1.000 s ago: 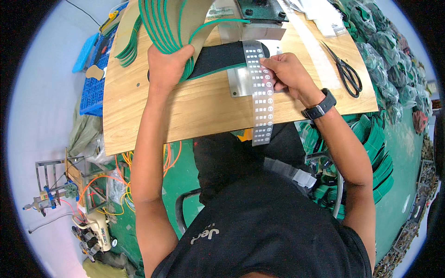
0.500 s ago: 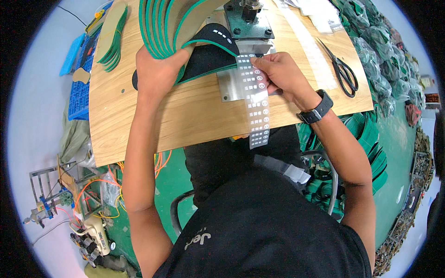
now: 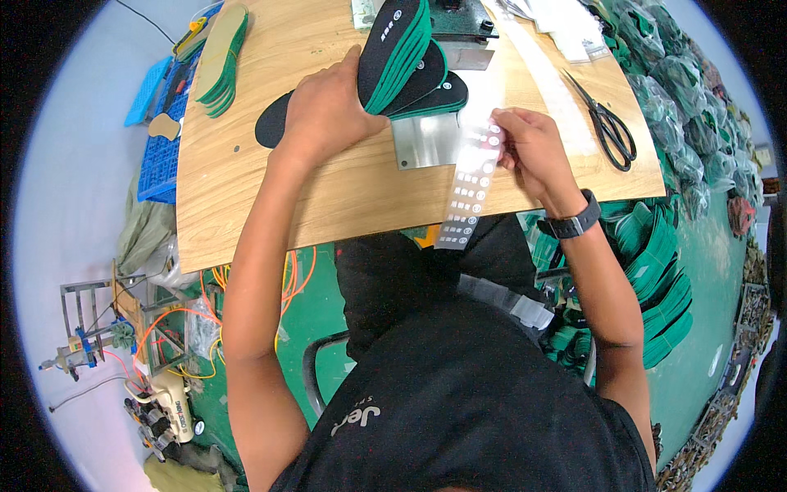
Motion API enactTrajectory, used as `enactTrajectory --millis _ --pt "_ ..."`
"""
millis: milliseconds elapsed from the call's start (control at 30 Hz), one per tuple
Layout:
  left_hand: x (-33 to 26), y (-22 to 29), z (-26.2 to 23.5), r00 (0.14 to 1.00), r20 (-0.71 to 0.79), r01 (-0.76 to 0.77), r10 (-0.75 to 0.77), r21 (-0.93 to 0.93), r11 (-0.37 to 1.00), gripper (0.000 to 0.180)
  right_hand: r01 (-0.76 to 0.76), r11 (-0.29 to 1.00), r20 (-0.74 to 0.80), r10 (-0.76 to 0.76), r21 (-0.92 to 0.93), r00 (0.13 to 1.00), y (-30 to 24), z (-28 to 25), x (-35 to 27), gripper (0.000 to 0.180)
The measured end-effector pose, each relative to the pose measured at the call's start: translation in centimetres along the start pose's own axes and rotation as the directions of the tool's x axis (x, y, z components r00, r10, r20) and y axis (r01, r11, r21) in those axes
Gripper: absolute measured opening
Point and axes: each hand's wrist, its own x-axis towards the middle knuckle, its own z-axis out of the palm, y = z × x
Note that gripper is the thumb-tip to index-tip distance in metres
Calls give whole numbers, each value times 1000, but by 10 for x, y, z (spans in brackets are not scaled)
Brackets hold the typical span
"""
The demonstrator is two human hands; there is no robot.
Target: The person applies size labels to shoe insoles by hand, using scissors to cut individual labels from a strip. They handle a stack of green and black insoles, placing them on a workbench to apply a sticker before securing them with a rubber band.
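My left hand [image 3: 325,115] is wrapped round the near end of a fanned stack of black shoe insoles [image 3: 397,51] with green edges. White printed marks show on their black tops. My right hand [image 3: 533,152] pinches a clear strip of white printed transfer labels [image 3: 469,190] between thumb and fingers. The strip hangs down past the table's front edge, apart from the insoles. Between my hands lies a flat metal plate [image 3: 425,143], under the insoles' right end. The dark base of a press [image 3: 461,23] stands behind it, partly hidden by the insoles.
Black scissors [image 3: 608,131] lie on the right of the wooden table [image 3: 238,197]. Another insole stack [image 3: 221,70], tan side showing, lies at the far left beside a blue crate [image 3: 160,168]. Green insoles [image 3: 656,279] are piled below the right edge, with bagged bundles [image 3: 676,90] beyond.
The held insoles have swung over, from tan undersides showing to black printed tops showing. My right hand has drawn the label strip away from the insole, slightly right and nearer me.
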Motion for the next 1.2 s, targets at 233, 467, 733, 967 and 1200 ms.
enactTrajectory --millis 233,467,733,967,1200 --pt "-1 0 -12 999 51 -12 15 -46 999 70 -25 989 -8 26 143 1000 0 -12 3 21" --pt "-7 -29 -3 953 -252 -3 -171 -570 821 34 -58 970 105 85 -238 991 -12 24 12 27" --pt "-10 -36 -4 918 -323 -70 -231 -704 706 17 -114 929 96 157 -351 983 -15 25 26 30" --pt "-11 -34 -6 919 -311 -47 -243 -697 715 17 -111 922 130 170 -371 977 -17 25 27 30" --pt "-14 -26 -2 925 -268 8 -269 -694 720 24 -113 913 143 182 -392 973 -15 23 30 30"
